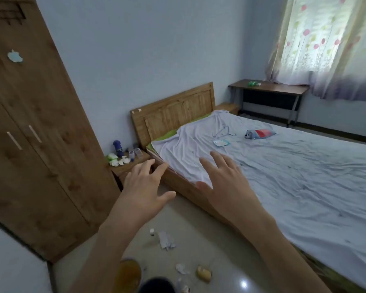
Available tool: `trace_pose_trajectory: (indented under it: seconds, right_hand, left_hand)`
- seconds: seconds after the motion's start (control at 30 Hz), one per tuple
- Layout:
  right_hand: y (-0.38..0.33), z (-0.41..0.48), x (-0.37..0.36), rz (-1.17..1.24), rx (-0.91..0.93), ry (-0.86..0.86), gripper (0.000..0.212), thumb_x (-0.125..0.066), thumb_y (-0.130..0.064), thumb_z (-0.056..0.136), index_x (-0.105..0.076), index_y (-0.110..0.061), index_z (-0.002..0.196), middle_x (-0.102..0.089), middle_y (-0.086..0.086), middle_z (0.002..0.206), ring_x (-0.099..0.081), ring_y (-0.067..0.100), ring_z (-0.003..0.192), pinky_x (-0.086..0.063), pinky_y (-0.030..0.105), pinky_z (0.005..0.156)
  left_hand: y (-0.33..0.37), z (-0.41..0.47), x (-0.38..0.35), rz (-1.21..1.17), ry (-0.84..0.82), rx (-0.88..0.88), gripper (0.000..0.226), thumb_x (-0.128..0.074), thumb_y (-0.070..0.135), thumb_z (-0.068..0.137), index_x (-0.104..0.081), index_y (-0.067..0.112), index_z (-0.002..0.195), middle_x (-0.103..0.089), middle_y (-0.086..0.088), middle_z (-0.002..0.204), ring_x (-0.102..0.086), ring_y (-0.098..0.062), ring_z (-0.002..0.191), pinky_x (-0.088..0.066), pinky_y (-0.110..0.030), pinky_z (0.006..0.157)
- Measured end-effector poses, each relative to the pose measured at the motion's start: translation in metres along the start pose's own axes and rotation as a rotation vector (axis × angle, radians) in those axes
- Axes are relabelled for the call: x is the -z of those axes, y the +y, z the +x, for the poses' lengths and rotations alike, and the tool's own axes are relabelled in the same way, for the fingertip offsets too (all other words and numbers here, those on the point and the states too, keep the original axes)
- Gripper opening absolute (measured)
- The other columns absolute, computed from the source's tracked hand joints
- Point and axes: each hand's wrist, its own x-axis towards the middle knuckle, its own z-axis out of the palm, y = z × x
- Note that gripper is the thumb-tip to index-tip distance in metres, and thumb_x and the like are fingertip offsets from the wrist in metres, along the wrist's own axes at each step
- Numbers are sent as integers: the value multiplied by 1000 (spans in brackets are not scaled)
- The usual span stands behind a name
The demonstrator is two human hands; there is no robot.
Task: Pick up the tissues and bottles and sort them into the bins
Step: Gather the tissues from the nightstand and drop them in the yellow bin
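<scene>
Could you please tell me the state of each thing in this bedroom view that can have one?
left hand: open, holding nothing.
right hand: open, holding nothing.
wardrobe: doors closed.
curtain: drawn shut.
crumpled tissue: on the floor, not picked up.
yellow bottle: lying on its side on the floor.
blue bottle: upright on the nightstand.
bedsheet: rumpled.
</scene>
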Motion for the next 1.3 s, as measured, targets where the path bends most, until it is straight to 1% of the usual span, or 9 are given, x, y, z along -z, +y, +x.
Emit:
trace_pose_trajectory:
  seconds: [0.2,0.4,0.5,0.63,0.7,0.77,1.0,1.17,1.3]
  right_hand:
    - [44,35,3,0,17,45,61,-47,-49,108,-30,-26,161,-18,6,171,-18,26,156,-22,41,124]
    - [87,111,-20,-25,56,94,58,-48,-50,107,-34,-26,158,-24,6,169,-26,28,154,-28,42,121]
    - [102,154,-42,-53,88,3,57,-47,-50,107,-34,-26,157,-29,6,166,-31,28,149,-30,41,118]
    - [121,220,-55,-138,166,-127,56,-49,-48,106,-35,-24,154,-31,9,163,-33,31,148,-32,44,119]
    - [130,256,-55,-158,219,-157,59,-49,-48,106,-31,-25,157,-25,9,168,-28,31,151,-30,45,121]
    - [137,290,-53,-169,255,-134,62,-48,-49,107,-27,-26,160,-22,8,170,-27,31,153,-28,45,122]
    - [140,386,-72,-75,365,-140,67,-50,-49,105,-22,-25,161,-27,7,166,-30,30,151,-32,44,120]
    - [135,458,-115,-67,475,-219,62,-51,-50,104,-30,-24,156,-34,4,159,-36,29,145,-35,43,115]
    - [137,534,-157,-71,539,-299,54,-53,-50,102,-39,-24,147,-46,4,144,-46,30,136,-42,43,109]
  left_hand:
    - [25,48,-6,-89,107,-31,77,-64,61,94,-32,39,161,-28,0,166,-23,-24,152,-31,-50,123]
    - [36,118,-35,-98,178,49,74,-65,60,94,-34,40,159,-21,1,167,-16,-24,154,-32,-53,123]
    - [26,158,-61,-84,137,129,76,-63,61,94,-31,40,160,-19,-1,167,-15,-26,154,-31,-53,123]
    - [21,217,-86,-100,12,258,83,-62,62,95,-22,37,164,-16,-3,170,-14,-28,156,-30,-50,123]
    - [22,247,-87,-116,30,282,83,-61,62,96,-22,36,164,-17,-3,171,-16,-28,156,-30,-51,123]
    - [21,274,-83,-114,79,294,81,-60,62,97,-24,35,164,-19,-3,170,-18,-28,155,-30,-51,124]
    - [-12,325,-86,-79,130,434,80,-53,69,96,-25,35,163,-26,2,168,-23,-24,152,-33,-47,122]
    - [-54,363,-106,-34,36,596,79,-53,64,98,-23,34,165,-24,-3,169,-22,-27,154,-32,-48,122]
    - [-85,420,-120,-34,39,623,78,-56,62,99,-26,32,164,-27,-3,167,-25,-27,152,-35,-47,120]
